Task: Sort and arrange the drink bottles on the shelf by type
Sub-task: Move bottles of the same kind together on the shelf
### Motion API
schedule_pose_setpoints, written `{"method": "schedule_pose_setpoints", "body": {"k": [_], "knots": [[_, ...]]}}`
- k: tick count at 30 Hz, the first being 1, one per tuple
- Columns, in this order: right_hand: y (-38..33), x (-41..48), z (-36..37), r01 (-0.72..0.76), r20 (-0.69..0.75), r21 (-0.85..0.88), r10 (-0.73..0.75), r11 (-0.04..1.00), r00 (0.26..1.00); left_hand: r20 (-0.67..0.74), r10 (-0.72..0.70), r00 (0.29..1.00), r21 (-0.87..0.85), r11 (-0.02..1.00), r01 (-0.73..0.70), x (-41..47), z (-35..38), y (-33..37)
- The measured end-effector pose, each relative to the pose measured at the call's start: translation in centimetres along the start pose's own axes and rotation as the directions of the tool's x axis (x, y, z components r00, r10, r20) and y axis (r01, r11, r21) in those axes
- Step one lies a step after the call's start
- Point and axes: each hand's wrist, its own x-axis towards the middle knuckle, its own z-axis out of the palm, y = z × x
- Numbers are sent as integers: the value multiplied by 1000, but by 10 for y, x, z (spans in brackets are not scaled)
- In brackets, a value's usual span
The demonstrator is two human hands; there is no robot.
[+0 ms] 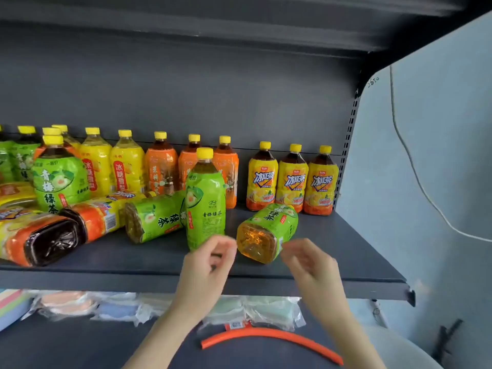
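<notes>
The shelf carries a back row standing by type, with yellow iced-tea bottles at the right and orange bottles mid-row. In front, an upright green tea bottle stands just left of a tipped green tea bottle, whose base points toward me. My left hand and right hand hover on either side of that base, both empty, fingers loosely curled. I reckon the tipped one is next. I should grip its body, not the cap, avoid knocking its neighbour, and stand it with its label outward.
</notes>
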Motion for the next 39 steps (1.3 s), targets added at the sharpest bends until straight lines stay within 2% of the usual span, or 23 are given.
{"method": "schedule_pose_setpoints", "body": {"k": [3,7,10,12,14,16,20,22,25,28,30,34,39], "knots": [[4,30,11,-32,-55,-24,31,999,998,-53,75,996,153,986,-66,35,16,-5],[24,61,27,-162,-159,-60,151,985,976,49,-22,999,259,966,8,66,38,-23],[37,74,31,-283,-158,-65,270,957,950,115,-246,962,220,951,217,85,48,-38],[44,80,34,-373,-124,-45,366,927,923,139,-360,923,124,931,345,92,52,-45],[50,84,35,-457,-91,-38,452,889,887,118,-382,916,61,924,378,92,55,-51],[53,88,36,-503,-81,-88,497,860,864,77,-348,934,91,936,341,89,57,-55],[55,89,37,-473,-65,-141,469,870,881,50,-269,962,132,956,261,83,58,-51],[56,87,35,-432,-40,-40,430,901,902,66,-204,977,134,972,194,80,56,-49],[55,82,33,-327,-3,171,333,929,943,114,-108,988,31,994,105,75,54,-49],[54,80,32,-224,43,378,225,898,973,188,-89,978,-93,990,108,73,53,-48],[55,82,30,-184,50,438,180,880,982,224,-83,971,-143,983,117,73,53,-48],[57,87,30,-109,0,433,121,895,993,246,-56,968,-193,976,106,72,49,-50],[53,85,30,5,-75,372,25,928,997,308,-42,950,-159,983,95,73,49,-54]]}}
